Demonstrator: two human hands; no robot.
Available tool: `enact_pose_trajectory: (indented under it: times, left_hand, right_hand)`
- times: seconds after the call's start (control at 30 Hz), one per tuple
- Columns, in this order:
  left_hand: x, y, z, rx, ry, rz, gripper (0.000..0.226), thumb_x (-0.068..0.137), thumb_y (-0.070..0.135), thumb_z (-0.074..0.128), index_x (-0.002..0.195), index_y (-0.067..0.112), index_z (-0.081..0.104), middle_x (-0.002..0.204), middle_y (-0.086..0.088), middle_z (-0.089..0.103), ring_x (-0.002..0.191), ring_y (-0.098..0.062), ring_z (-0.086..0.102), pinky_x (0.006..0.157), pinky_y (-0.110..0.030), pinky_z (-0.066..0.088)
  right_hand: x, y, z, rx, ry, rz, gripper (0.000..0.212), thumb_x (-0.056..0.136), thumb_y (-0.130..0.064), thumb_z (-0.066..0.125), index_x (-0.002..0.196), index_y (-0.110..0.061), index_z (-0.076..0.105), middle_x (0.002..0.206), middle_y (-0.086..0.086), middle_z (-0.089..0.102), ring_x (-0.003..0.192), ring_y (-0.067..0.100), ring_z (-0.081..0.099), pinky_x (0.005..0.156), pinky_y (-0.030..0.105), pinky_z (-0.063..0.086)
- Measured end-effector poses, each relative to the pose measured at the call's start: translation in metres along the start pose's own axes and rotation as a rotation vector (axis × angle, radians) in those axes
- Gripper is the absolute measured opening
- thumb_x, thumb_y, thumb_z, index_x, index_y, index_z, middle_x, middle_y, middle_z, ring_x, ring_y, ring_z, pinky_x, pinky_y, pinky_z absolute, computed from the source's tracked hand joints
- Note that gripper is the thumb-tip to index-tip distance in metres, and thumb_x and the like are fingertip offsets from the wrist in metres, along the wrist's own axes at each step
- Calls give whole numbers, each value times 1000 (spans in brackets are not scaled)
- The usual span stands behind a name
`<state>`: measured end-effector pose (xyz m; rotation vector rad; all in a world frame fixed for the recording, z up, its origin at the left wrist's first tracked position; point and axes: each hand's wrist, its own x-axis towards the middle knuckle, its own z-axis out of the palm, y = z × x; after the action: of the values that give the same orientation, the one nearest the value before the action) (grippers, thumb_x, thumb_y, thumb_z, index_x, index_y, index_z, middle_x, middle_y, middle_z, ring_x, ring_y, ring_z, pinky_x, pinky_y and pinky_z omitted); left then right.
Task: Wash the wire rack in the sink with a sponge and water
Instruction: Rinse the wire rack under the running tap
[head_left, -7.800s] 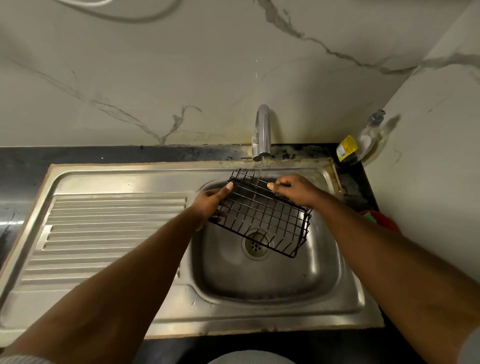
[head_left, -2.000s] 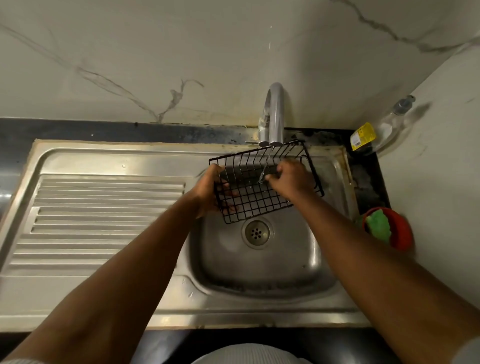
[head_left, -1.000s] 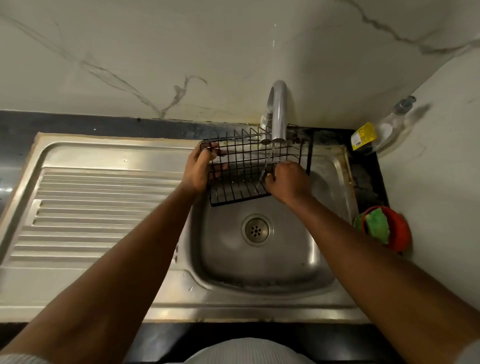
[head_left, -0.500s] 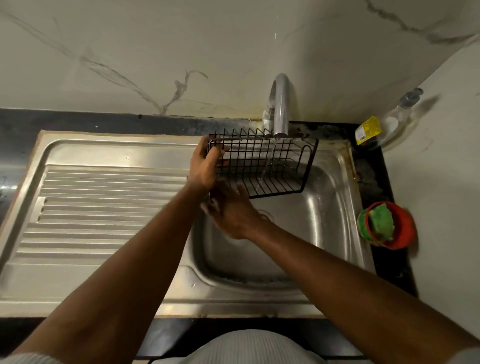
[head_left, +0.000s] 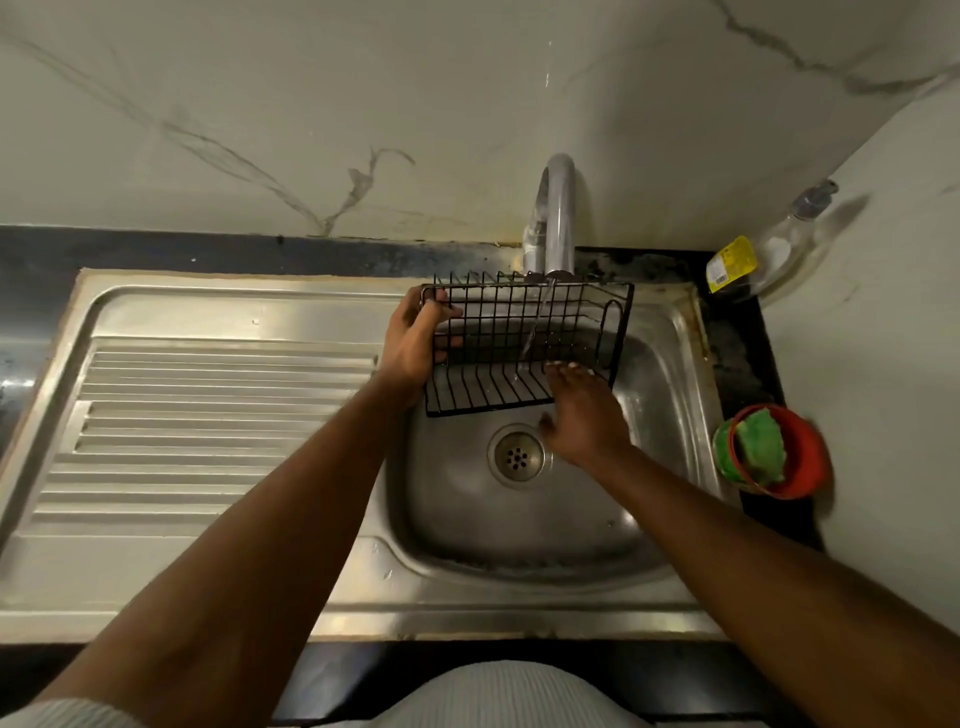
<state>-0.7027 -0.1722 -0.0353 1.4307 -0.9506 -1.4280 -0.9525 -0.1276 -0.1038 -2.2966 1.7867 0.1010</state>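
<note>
- Left hand (head_left: 415, 340): fingers curl round the left end of the rack (head_left: 519, 332) and hold it tilted above the sink (head_left: 649, 467).
- Right hand (head_left: 582, 415): fingers are straight and close together, with the tips touching the rack's lower wires. It holds nothing.
- Water (head_left: 532, 338) falls from the tap (head_left: 557, 218) through the wires, just left of the right fingertips.
- Step in hand, as judged: wetting and rubbing the rack bare-handed. It is done well with a firm left grip, turning the rack so the stream reaches every wire.
- The sponge (head_left: 763, 447) is unused. It sits in a bowl (head_left: 810, 457) on the tabletop (head_left: 743, 338), well to the right of the right hand, and scrubbing calls for it.
- Count: two hands, one rack, one sponge, one bowl, one tap, one drain (head_left: 517, 454), one bottle (head_left: 769, 249).
</note>
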Motion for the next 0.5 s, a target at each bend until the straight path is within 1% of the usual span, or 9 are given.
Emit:
enact_pose_trajectory:
  times: [0.07, 0.17, 0.2, 0.23, 0.3, 0.33, 0.37, 0.4, 0.5]
  left_hand:
    - [1, 3, 4, 17, 6, -41, 38, 102, 41, 49, 126, 12, 58, 123, -17, 69, 105, -36, 69, 75, -34, 61]
    - [5, 2, 5, 45, 1, -139, 39, 108, 35, 42, 132, 7, 54, 120, -16, 70, 102, -35, 69, 57, -24, 56]
    - [5, 2, 5, 40, 1, -198, 42, 108, 38, 39, 134, 7, 53, 119, -15, 70, 103, -35, 70, 55, -24, 55]
    - [6, 3, 3, 34, -4, -249, 47, 106, 42, 38, 135, 8, 52, 119, -14, 71, 104, -36, 71, 56, -27, 55]
    - [8, 4, 0, 43, -42, -298, 60, 97, 56, 43, 138, 12, 50, 120, -15, 72, 107, -39, 71, 60, -30, 56]
    - [8, 5, -2, 73, -64, -303, 65, 94, 61, 44, 138, 14, 49, 121, -17, 71, 107, -39, 71, 61, -32, 56]
    - [7, 4, -2, 96, -81, -312, 65, 95, 63, 43, 138, 16, 50, 121, -19, 70, 104, -37, 70, 63, -33, 55]
    - [4, 2, -1, 94, -94, -345, 62, 97, 63, 40, 137, 17, 52, 122, -19, 70, 103, -34, 69, 66, -35, 55]
    - [-5, -9, 7, -6, -102, -440, 55, 99, 57, 41, 136, 21, 59, 124, -21, 69, 109, -37, 69, 83, -43, 55]
  right_hand:
    - [2, -33, -2, 45, -39, 3, 68, 87, -52, 59, 142, -13, 54, 138, 12, 61, 128, 35, 55, 110, 49, 42]
    - [2, -62, -19, 151, -23, -221, 55, 91, -52, 51, 136, -23, 62, 131, 5, 67, 121, 27, 61, 106, 49, 38]
    - [5, -65, -24, 189, -33, -291, 52, 91, -52, 51, 134, -25, 64, 131, 2, 67, 121, 24, 60, 106, 49, 38]
    - [11, -65, -29, 260, -97, -312, 50, 92, -52, 51, 132, -27, 65, 133, 1, 67, 122, 21, 60, 106, 47, 40]
    - [24, -61, -40, 566, -376, -196, 49, 97, -59, 46, 129, -28, 68, 132, 2, 68, 120, 19, 62, 101, 43, 48]
    - [33, -56, -43, 777, -461, -74, 52, 100, -61, 41, 126, -26, 68, 127, 5, 69, 115, 20, 65, 97, 42, 51]
    - [42, -50, -45, 956, -465, 54, 50, 103, -59, 39, 124, -24, 68, 122, 6, 70, 109, 21, 67, 91, 40, 53]
    - [50, -42, -48, 1074, -400, 160, 43, 105, -51, 43, 122, -20, 68, 115, 7, 72, 102, 22, 69, 85, 37, 53]
    - [68, -20, -49, 1241, -82, 435, 22, 104, -23, 57, 112, -8, 71, 98, 10, 76, 82, 22, 74, 64, 27, 56]
